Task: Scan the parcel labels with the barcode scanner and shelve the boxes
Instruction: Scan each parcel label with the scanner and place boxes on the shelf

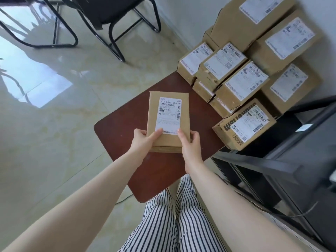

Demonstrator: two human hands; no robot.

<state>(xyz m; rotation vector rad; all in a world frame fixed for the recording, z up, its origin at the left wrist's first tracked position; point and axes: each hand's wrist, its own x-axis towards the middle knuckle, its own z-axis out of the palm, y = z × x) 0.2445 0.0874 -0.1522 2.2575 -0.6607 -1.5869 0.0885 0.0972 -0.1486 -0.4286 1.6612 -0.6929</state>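
A flat brown cardboard box (168, 100) with a white shipping label (169, 115) facing up is over the dark red table (127, 124). My left hand (143, 140) grips its near left corner, thumb on the label. My right hand (190, 144) grips the near right corner, thumb on top. Whether the box rests on the table or hangs just above it is unclear. No barcode scanner is in view.
Several labelled cardboard boxes (241, 88) are stacked on the table's far right side, against the white wall. A black metal shelf unit (291, 160) stands at the right. Black chairs (112, 19) stand on the glossy tiled floor beyond the table.
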